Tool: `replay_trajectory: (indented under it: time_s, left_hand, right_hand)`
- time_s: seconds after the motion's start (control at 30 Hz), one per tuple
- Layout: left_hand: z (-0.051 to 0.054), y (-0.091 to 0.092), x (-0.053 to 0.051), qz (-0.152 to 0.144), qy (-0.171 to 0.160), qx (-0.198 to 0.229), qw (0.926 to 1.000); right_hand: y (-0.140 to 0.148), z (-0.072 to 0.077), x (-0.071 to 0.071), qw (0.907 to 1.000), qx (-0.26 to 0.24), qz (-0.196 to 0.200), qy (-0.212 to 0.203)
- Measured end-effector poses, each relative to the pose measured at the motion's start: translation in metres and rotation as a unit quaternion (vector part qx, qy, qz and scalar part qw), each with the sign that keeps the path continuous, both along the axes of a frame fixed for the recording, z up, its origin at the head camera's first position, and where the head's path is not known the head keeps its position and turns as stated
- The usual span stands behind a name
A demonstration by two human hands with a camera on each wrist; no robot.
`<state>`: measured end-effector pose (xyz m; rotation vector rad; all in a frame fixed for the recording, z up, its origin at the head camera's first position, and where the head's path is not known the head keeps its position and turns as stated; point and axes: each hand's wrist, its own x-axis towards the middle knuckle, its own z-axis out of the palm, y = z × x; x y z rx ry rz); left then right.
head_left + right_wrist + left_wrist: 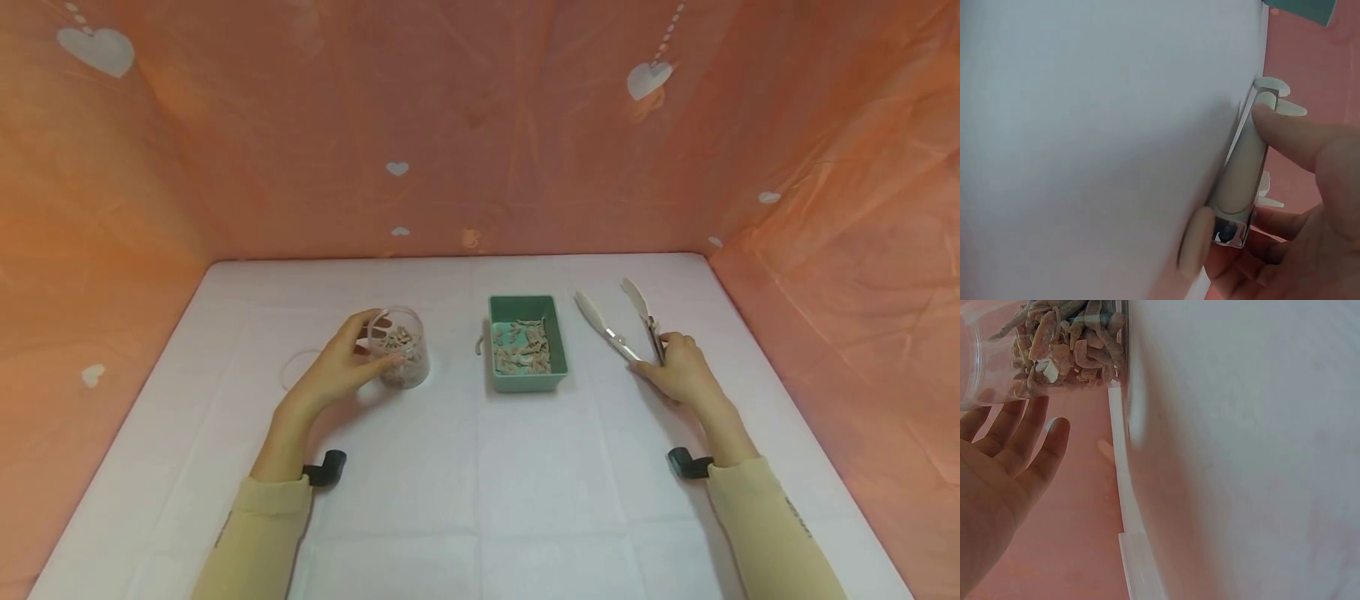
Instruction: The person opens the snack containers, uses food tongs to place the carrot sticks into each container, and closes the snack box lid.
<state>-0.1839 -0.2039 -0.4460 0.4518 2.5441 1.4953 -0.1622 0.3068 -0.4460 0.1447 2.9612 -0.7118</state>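
Note:
A clear jar stands on the table at left centre, partly filled with brown, twig-like dried pieces. My left hand holds it from the left, the thumb across its near side and the fingers round the far side. In the left wrist view one finger of this hand stands apart from the jar wall. At the right, my right hand grips the tongs by their handle end. The tongs' pale tips are spread apart and point away from me. A light grip panel lies under my thumb in the right wrist view.
Between the hands sits a green rectangular box with similar dried pieces inside. One loose piece lies just left of it. A clear round lid lies behind my left wrist. Orange cloth walls enclose the white table.

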Motion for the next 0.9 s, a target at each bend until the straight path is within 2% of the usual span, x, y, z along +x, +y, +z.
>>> replay_trajectory:
  time_s: [0.27, 0.37, 0.47, 0.53, 0.6, 0.67, 0.73, 0.8, 0.9]
  left_hand:
    - [-0.001, 0.002, 0.0, 0.0, 0.001, 0.002, 1.0]
    - [0.0, 0.002, 0.002, 0.0, -0.003, 0.005, 1.0]
    - [0.0, 0.002, 0.003, 0.002, -0.005, 0.006, 1.0]
    - [0.0, 0.002, 0.003, 0.001, -0.003, 0.006, 1.0]
    - [0.001, 0.002, 0.003, 0.002, -0.002, 0.006, 1.0]
    - [0.001, 0.002, 0.003, 0.0, 0.001, 0.005, 1.0]
    - [0.003, 0.002, 0.003, 0.001, -0.001, 0.0, 1.0]
    - [0.005, 0.001, 0.003, 0.002, -0.004, -0.017, 0.9999]
    - [0.01, -0.002, 0.003, 0.0, 0.003, -0.04, 0.9992]
  right_hand:
    - [0.003, 0.002, -0.001, 0.9997, 0.008, -0.001, -0.022]
    - [0.003, 0.004, 0.001, 0.9998, 0.012, -0.004, -0.015]
    - [-0.002, 0.008, 0.004, 0.9998, -0.001, -0.016, 0.015]
    - [-0.009, 0.013, 0.006, 0.9978, -0.024, -0.026, 0.057]
    - [-0.019, 0.02, 0.009, 0.9918, -0.058, -0.036, 0.109]
    - [-0.032, 0.027, 0.011, 0.9794, -0.099, -0.044, 0.17]
    - [-0.048, 0.031, 0.011, 0.9582, -0.151, -0.048, 0.238]
    - [-0.068, 0.034, 0.011, 0.9305, -0.2, -0.042, 0.304]
    - [-0.103, 0.04, 0.014, 0.884, -0.262, -0.006, 0.387]
